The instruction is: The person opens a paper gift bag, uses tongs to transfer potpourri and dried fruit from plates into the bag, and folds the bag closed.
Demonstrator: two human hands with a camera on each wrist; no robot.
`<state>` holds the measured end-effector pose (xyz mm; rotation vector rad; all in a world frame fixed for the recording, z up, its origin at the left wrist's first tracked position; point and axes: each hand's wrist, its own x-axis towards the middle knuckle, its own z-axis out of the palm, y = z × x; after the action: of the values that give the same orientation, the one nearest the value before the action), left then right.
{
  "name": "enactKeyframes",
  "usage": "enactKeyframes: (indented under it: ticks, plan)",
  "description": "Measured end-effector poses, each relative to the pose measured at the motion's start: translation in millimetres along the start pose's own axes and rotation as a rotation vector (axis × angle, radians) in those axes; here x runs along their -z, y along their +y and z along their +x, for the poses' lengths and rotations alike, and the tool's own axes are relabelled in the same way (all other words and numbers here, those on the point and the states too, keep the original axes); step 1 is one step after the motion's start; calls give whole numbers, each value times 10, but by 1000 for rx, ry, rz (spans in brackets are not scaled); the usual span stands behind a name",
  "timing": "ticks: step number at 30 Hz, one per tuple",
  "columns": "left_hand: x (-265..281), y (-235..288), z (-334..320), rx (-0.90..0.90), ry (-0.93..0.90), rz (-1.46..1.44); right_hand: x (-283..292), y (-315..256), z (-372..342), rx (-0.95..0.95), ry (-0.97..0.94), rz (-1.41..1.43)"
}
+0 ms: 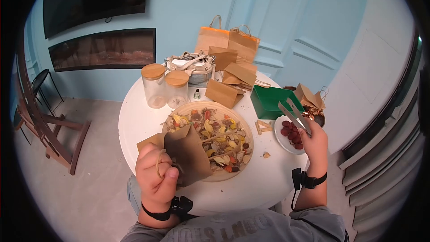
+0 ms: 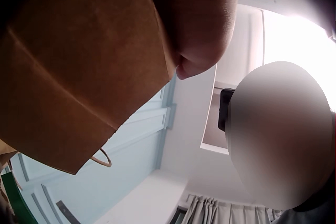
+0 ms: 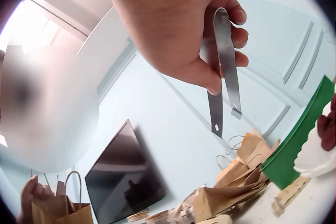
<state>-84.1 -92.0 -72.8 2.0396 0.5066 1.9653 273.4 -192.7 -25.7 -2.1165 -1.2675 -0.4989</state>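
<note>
With the tray [image 1: 251, 145] as your clock centre, the bag [image 1: 192, 159] is tilted at 8 o'clock. Your left hand [image 1: 155, 172] grips it near the rim, fingers curled, a cord handle against them. Its paper should be light and quick to crease, so the rim is a better hold than mid-panel. Towards 3 o'clock your right hand [image 1: 316, 142] pinches the tongs [image 3: 227, 58], tips apart, nothing between. They look like thin, springy metal, perhaps slippery; hold both arms partway down. The red pieces [image 1: 289, 131] on the plate [image 1: 278, 141], at 3 o'clock, look light and possibly fragile. Your shirt [image 1: 242, 226] seems to read "DON'T STOP"; any label on the vial [image 1: 197, 94], past 11 o'clock, is too small to read.
</note>
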Motion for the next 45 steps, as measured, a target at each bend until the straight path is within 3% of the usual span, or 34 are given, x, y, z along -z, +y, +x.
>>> enactKeyframes:
  ticks: [2, 4, 7, 15, 20, 29, 37, 45]
  plan:
    - [-23, 14, 4, -4, -12, 3, -23, 215, 8, -19, -13, -37]
    - [-42, 30, 11, -10, -34, 4, 2, 295, -6, -161, -200, -165]
    - [-72, 42, 16, -21, -73, 8, 12, 411, -71, -141, -358, -291]
    - [-94, 66, 5, 4, -152, 25, -98, 601, -143, -137, -360, -306]
    - [-113, 57, 7, 3, -95, 24, -201, 670, -159, -152, -372, -327]
    - [-62, 71, 13, 21, -142, 10, -338, 844, -167, -77, -238, -239]
    - [-95, 45, 18, -10, -95, 11, -201, 698, -140, -181, -434, -315]
    - [-72, 86, 18, 11, -152, 13, -320, 848, -155, -191, -421, -300]
